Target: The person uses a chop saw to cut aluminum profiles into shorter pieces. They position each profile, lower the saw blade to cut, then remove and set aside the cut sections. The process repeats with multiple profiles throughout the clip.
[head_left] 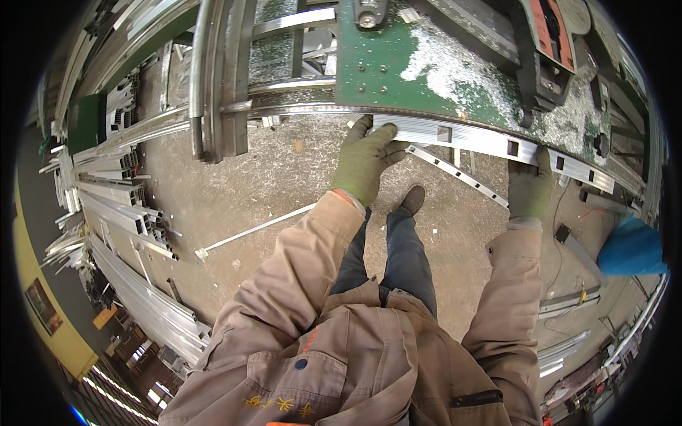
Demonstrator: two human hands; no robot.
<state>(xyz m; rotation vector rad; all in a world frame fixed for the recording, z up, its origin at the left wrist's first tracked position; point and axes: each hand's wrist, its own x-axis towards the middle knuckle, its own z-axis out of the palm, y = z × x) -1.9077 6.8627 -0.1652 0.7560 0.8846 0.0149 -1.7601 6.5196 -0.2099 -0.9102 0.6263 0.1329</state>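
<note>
Profile: long silver aluminium profile [490, 142] with square cut-outs, lying along green tabletop [376, 71] edge | left hand [364, 160] and right hand [529, 186], green-gloved, both clasp it | swarf on tabletop | dusty concrete floor [234, 184], stacked profiles [121, 206] left

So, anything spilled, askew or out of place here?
Yes: metal shavings lie scattered over the green machine table, and a thin loose strip lies on the floor. The slotted aluminium profile itself sits along the table edge, held by left hand and right hand.
</note>
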